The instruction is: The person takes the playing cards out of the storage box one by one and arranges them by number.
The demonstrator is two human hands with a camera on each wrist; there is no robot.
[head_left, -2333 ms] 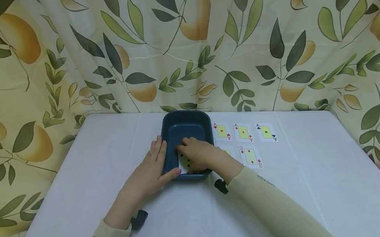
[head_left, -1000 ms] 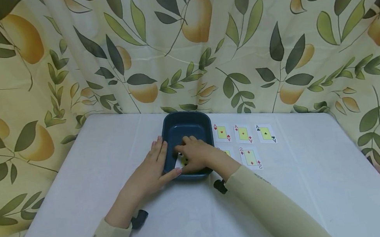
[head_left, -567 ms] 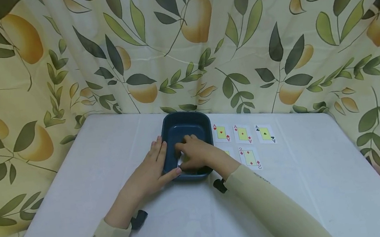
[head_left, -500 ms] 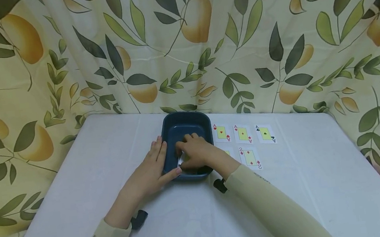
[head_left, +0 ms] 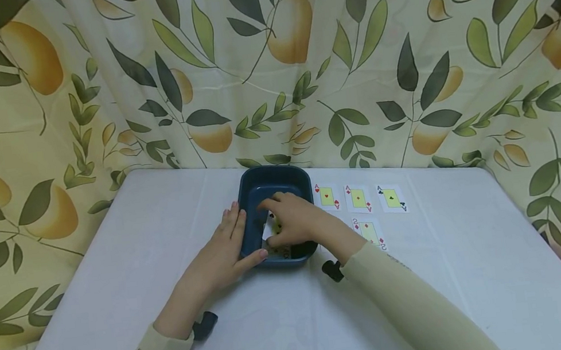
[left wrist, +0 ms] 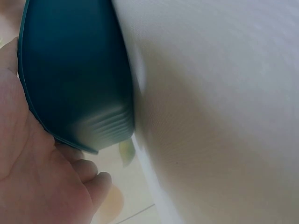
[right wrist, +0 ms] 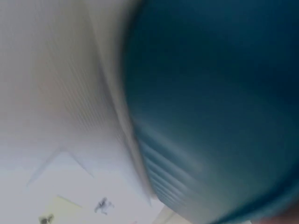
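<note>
White table [head_left: 454, 288]: one blue tray [head_left: 295, 178], four visible face-up cards [head_left: 358, 199].

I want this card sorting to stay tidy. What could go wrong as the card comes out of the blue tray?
1. The right hand pinches one card just above the loose cards in the blue tray; a second might cling and spill.
2. The right sleeve hangs over the two of diamonds; withdrawing could drag that card askew.
3. The left hand steadies only one tray side, so it may slide.

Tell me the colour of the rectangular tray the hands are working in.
The plastic tray is dark teal blue, plain with no pattern. It shows best in the head view.
</note>
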